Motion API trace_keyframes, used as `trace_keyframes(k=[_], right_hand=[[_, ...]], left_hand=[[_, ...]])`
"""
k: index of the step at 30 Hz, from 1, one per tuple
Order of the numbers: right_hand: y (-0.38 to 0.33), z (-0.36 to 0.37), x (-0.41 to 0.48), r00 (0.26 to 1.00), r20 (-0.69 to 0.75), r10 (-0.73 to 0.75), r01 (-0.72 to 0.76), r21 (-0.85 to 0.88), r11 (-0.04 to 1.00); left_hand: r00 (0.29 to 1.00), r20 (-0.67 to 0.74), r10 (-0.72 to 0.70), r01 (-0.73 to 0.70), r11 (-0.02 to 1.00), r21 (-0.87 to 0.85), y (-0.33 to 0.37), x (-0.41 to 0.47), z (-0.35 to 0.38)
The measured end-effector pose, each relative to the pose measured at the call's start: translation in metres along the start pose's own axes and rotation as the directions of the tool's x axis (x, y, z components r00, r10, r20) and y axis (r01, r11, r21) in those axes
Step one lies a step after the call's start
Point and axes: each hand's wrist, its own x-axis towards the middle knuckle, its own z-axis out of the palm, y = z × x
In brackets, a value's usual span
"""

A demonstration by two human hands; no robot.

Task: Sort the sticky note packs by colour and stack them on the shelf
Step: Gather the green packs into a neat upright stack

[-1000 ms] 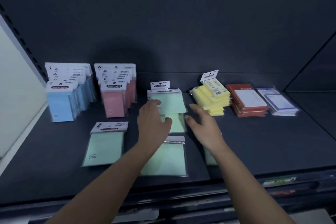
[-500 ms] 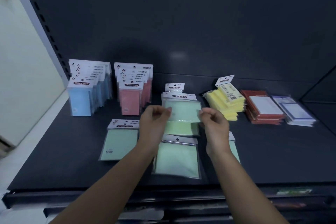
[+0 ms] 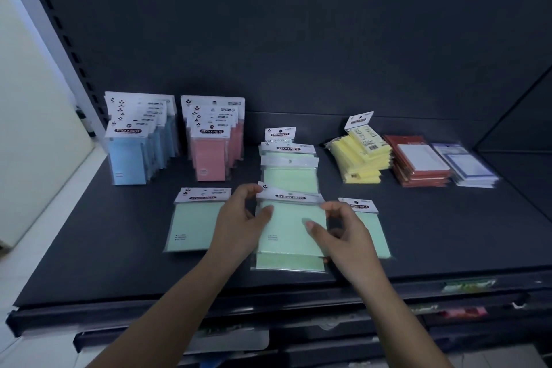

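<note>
Green pack [image 3: 291, 228] is drawn nearer than 0.5 s ago. Left hand [image 3: 239, 219] and right hand [image 3: 343, 231] pinch its side edges. Rear green pile [image 3: 291, 178] is now beyond the fingertips, front green pack [image 3: 289, 263] beneath them.

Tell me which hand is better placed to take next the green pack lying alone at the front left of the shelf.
Probably the left hand. It is next to that green pack, while the right hand is across the held pack, which both hands grip.
</note>
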Motion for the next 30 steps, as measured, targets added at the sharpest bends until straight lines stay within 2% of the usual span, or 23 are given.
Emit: trace_keyframes(k=[3, 7, 10, 14, 17, 18, 21, 22, 24, 26, 28, 30], right_hand=[[0.002, -0.001, -0.006, 0.994, -0.017, -0.106, 0.098, -0.257, 0.961], [0.001, 0.004, -0.010, 0.983, 0.033, -0.179, 0.172, -0.496, 0.851], [0.002, 0.004, -0.012, 0.986, 0.056, -0.157, 0.162, -0.553, 0.817], [-0.002, 0.003, -0.004, 0.994, 0.053, -0.093, 0.107, -0.546, 0.831], [-0.007, 0.005, 0.010, 0.996, -0.017, -0.082, 0.062, -0.502, 0.862], [-0.008, 0.006, 0.015, 0.998, -0.022, -0.056, 0.038, -0.480, 0.876], [-0.011, 0.012, 0.027, 0.998, 0.015, 0.058, -0.048, -0.397, 0.916], [-0.012, 0.014, 0.029, 0.996, 0.019, 0.090, -0.079, -0.339, 0.937], [-0.014, 0.017, 0.033, 0.989, -0.010, 0.148, -0.148, -0.103, 0.984], [-0.018, 0.017, 0.038, 0.978, -0.069, 0.199, -0.186, 0.158, 0.970], [-0.022, 0.016, 0.042, 0.967, -0.119, 0.223, -0.177, 0.313, 0.933], [-0.025, 0.016, 0.044, 0.971, -0.121, 0.206, -0.144, 0.391, 0.909]], left_hand=[[0.998, -0.028, 0.062, -0.056, 0.982, 0.181, -0.003, -0.008, 0.002], [0.992, -0.002, 0.128, -0.114, 0.890, 0.441, -0.006, -0.013, 0.000], [0.989, 0.066, 0.132, -0.146, 0.810, 0.569, -0.005, -0.017, 0.000], [0.991, 0.083, 0.108, -0.136, 0.826, 0.548, -0.004, -0.010, -0.002], [0.988, 0.093, 0.121, -0.153, 0.836, 0.528, -0.003, 0.001, 0.003], [0.992, 0.101, 0.080, -0.121, 0.849, 0.514, -0.002, 0.006, 0.006], [0.972, 0.171, -0.163, 0.106, 0.948, 0.300, 0.002, 0.018, 0.012], [0.965, 0.175, -0.196, 0.159, 0.967, 0.201, 0.004, 0.021, 0.014], [0.982, 0.094, -0.163, 0.153, 0.982, 0.107, 0.007, 0.023, 0.017], [0.996, -0.046, -0.081, 0.084, 0.994, 0.074, 0.011, 0.026, 0.019], [0.994, -0.107, -0.037, 0.031, 0.998, -0.055, 0.018, 0.029, 0.020], [0.992, -0.126, 0.004, -0.025, 0.986, -0.168, 0.026, 0.032, 0.022]])
